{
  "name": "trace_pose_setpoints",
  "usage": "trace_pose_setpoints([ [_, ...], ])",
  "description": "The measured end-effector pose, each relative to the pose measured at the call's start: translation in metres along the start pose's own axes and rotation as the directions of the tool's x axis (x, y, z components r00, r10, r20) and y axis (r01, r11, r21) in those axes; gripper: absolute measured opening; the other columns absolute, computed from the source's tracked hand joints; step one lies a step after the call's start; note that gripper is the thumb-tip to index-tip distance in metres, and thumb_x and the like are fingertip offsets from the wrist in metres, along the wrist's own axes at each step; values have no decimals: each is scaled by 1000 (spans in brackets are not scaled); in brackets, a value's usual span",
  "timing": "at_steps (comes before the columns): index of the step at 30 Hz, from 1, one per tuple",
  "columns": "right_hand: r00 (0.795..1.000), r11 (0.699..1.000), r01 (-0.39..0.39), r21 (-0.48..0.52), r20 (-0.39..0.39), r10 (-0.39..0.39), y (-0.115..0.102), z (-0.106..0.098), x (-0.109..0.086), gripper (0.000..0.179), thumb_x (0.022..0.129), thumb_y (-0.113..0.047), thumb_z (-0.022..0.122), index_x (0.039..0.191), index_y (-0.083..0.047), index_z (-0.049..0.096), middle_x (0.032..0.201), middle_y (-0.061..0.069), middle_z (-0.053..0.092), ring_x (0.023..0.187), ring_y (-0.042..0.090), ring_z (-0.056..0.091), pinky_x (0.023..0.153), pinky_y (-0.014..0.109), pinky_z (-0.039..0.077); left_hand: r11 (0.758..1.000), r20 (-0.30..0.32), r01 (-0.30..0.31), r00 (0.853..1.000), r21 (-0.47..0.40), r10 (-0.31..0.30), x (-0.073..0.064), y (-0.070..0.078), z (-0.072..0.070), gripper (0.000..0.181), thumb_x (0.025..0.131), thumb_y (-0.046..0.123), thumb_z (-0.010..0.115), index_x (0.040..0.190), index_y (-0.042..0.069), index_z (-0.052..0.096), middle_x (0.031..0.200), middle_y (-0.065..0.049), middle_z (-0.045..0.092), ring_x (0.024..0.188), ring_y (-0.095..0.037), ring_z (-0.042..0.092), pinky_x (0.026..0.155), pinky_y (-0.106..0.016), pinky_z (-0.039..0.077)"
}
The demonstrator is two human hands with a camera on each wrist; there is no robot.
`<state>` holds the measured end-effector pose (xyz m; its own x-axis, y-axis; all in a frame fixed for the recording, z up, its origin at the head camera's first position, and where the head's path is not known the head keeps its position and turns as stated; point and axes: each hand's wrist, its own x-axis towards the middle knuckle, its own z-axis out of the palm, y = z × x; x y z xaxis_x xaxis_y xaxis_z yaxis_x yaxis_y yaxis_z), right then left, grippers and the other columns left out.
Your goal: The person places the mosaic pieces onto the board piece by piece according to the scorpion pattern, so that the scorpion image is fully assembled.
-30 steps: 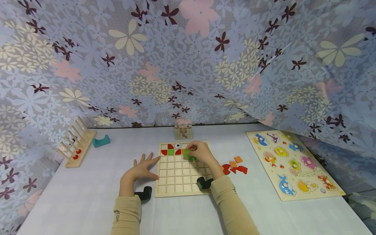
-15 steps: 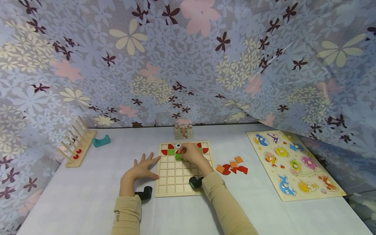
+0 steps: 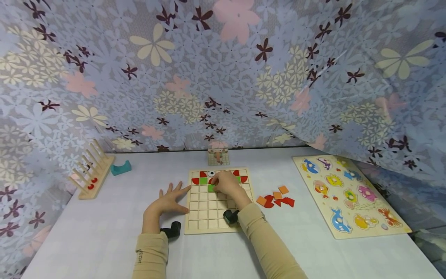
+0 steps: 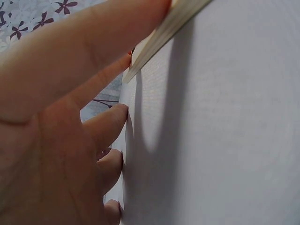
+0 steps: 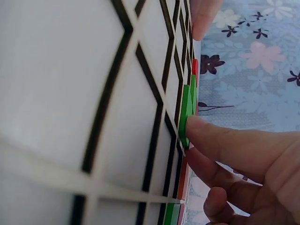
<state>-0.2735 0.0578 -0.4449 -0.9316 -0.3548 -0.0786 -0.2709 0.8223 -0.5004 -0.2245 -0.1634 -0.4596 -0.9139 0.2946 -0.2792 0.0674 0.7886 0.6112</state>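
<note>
A wooden grid board (image 3: 203, 214) lies on the table, its upper rows partly filled with red, green and eye-marked tiles. My right hand (image 3: 227, 183) is over the upper middle of the board. Its thumb and index finger pinch a green square tile (image 5: 186, 108) at a cell in the third row, below a red piece; in the head view the green tile (image 3: 210, 188) shows at the fingertips. My left hand (image 3: 168, 200) lies spread at the board's left side, index fingertip and thumb against the edge. Some upper tiles are hidden behind my right hand.
Loose orange and red tiles (image 3: 277, 195) lie right of the board. A small pattern card (image 3: 224, 159) stands behind it. At right is a wooden sea-animal puzzle (image 3: 324, 201); at left, a peg rack (image 3: 95, 176) with red beads and a teal curved block (image 3: 120, 168).
My right hand has moved left across the board with the green tile, then lowered it at a third-row cell. Green and red tiles at the upper right came into sight. My left hand stays put.
</note>
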Motion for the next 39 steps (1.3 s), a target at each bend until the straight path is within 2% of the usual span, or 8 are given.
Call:
trace_pose_setpoints([
  [5, 1000, 999, 29, 38, -13, -28, 4, 0, -2, 14, 78, -12, 72, 92, -13, 70, 85, 0, 64, 79, 16, 59, 68, 29, 48, 1000, 0, 7, 1000, 0, -7, 0, 0, 0, 89, 68, 23, 79, 143, 13, 35, 152, -20, 9, 137, -44, -11, 103, -65, -13],
  [10, 997, 988, 34, 153, -74, -23, 14, -6, -11, 14, 82, -12, 68, 96, -12, 69, 83, 0, 62, 76, 15, 56, 65, 29, 46, 1000, 5, 14, 1000, -7, -14, -1, 2, 0, 89, 68, 22, 79, 143, 13, 34, 153, -20, 9, 137, -44, -11, 103, -64, -13],
  [15, 990, 967, 23, 254, -139, 13, 27, -16, -23, 15, 83, -9, 66, 98, -8, 69, 80, 2, 61, 72, 15, 53, 62, 28, 44, 1000, 9, 15, 1000, -7, -15, -1, 2, -2, 88, 68, 22, 79, 144, 13, 34, 153, -20, 8, 137, -44, -11, 103, -64, -13],
  [19, 985, 960, 2, 281, -167, 47, 38, -23, -30, 19, 83, -9, 66, 101, -6, 69, 80, 4, 60, 70, 17, 52, 61, 30, 43, 1000, 3, 5, 1000, -2, -5, -1, 2, -2, 88, 68, 22, 79, 144, 14, 34, 153, -20, 8, 137, -44, -11, 103, -64, -13],
  [26, 976, 926, -85, 368, -158, 152, 58, -32, -42, 21, 85, -11, 65, 106, -8, 67, 87, 5, 61, 78, 19, 54, 67, 33, 45, 1000, -2, 1, 1000, -9, -1, -1, 2, -1, 89, 68, 23, 79, 144, 13, 34, 152, -20, 8, 137, -45, -11, 102, -64, -14],
  [33, 961, 912, -116, 394, -186, 203, 76, -40, -51, 22, 85, -13, 65, 106, -7, 67, 86, 7, 61, 78, 21, 55, 64, 32, 45, 1000, -2, 7, 1000, -12, -7, -2, 3, -1, 89, 68, 23, 79, 144, 13, 34, 152, -20, 8, 137, -45, -10, 102, -64, -14],
  [39, 951, 897, -127, 422, -206, 231, 95, -53, -60, 27, 86, -13, 63, 111, -5, 65, 91, 9, 62, 86, 24, 56, 69, 33, 46, 1000, 1, 4, 1000, -11, -4, -1, 1, -1, 89, 68, 23, 79, 144, 13, 34, 153, -20, 8, 137, -45, -11, 102, -64, -14],
])
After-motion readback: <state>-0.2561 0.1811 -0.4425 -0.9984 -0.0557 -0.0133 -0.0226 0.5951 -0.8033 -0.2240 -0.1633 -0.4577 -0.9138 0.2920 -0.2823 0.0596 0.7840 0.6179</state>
